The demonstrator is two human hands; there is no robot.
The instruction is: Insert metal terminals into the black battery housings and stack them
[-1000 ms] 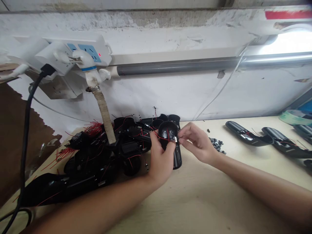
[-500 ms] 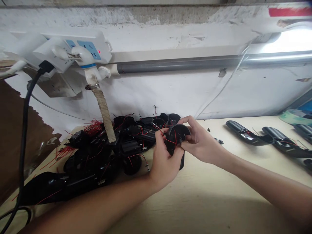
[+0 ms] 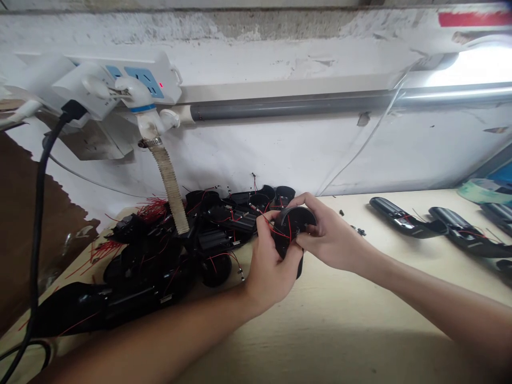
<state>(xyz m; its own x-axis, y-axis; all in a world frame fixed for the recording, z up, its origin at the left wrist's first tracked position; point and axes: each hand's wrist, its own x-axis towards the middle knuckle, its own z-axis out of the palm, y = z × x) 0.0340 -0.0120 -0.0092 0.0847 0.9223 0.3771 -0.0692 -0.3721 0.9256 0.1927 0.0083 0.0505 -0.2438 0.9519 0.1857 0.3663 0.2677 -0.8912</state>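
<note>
While the left hand (image 3: 272, 272) and right hand (image 3: 332, 237) grip a round black plastic housing (image 3: 295, 223) together, its red wires (image 3: 280, 229) loop across its face. They hold it above the bench (image 3: 340, 325), just right of a heap of matching wired housings (image 3: 224, 224).

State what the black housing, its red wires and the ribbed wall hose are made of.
The black housing: probably moulded plastic, smooth with a sheen. The red wires: apparently plastic-insulated, thin and glossy. The ribbed hose: dull, fibrous beige, material unclear.
</note>
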